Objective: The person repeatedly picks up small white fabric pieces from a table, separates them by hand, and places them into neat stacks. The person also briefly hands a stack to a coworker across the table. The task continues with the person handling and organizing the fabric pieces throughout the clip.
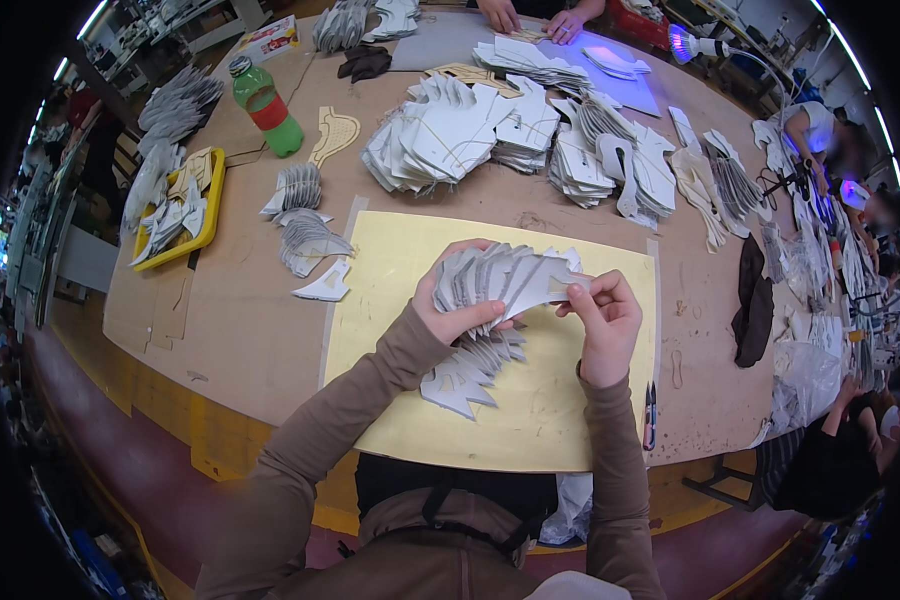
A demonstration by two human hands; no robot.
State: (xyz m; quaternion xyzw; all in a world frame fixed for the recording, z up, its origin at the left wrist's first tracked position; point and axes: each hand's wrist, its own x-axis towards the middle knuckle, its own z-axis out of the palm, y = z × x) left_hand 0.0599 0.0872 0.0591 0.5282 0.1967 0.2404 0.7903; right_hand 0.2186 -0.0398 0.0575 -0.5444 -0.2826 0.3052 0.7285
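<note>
My left hand is closed round a fanned stack of thin grey-white cut pieces, its thumb lying across the near side. At the stack's right end, my right hand pinches the narrow tip of a piece between thumb and fingers. Both hands are above a pale yellow board on the table. Just below the held stack, more fanned pieces with pointed ends rest on the board, partly hidden by my left hand. Some white pieces also show behind the held stack.
Large stacks of white pieces stand beyond the board. To the left are a green bottle, a yellow tray and small grey stacks. A pen-like tool lies at right. Another person's hands work across the table.
</note>
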